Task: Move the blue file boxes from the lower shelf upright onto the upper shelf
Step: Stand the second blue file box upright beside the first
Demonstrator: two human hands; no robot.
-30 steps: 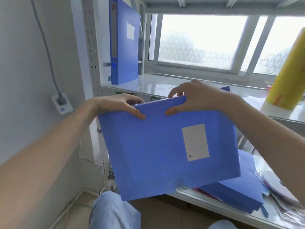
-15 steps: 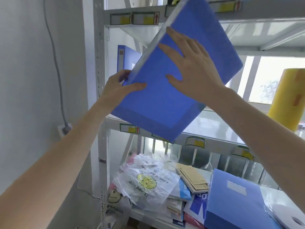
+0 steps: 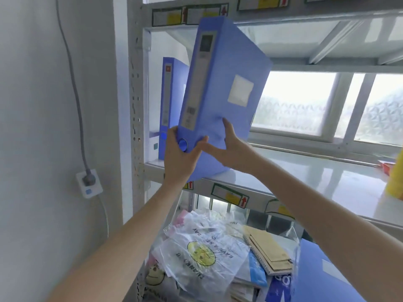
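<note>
I hold a blue file box (image 3: 220,88) nearly upright, leaning right, its lower corner resting on the front edge of the upper shelf (image 3: 305,171). My left hand (image 3: 180,159) grips its spine at the bottom by the round finger hole. My right hand (image 3: 229,147) presses on its lower front face. A second blue file box (image 3: 169,101) stands upright at the shelf's far left, just behind and left of the held one. Another blue file box (image 3: 322,273) lies flat on the lower shelf at the bottom right.
The lower shelf holds plastic bags (image 3: 202,251), notebooks (image 3: 268,249) and papers. A yellow roll (image 3: 395,177) stands at the right of the upper shelf. The metal shelf post (image 3: 136,105) and a wall socket with cable (image 3: 89,184) are on the left. A window (image 3: 305,101) lies behind.
The held box has turned from a steep tilt with its broad face toward me to nearly upright, spine toward me. My hands slid down to its bottom end, and it now touches the upper shelf.
</note>
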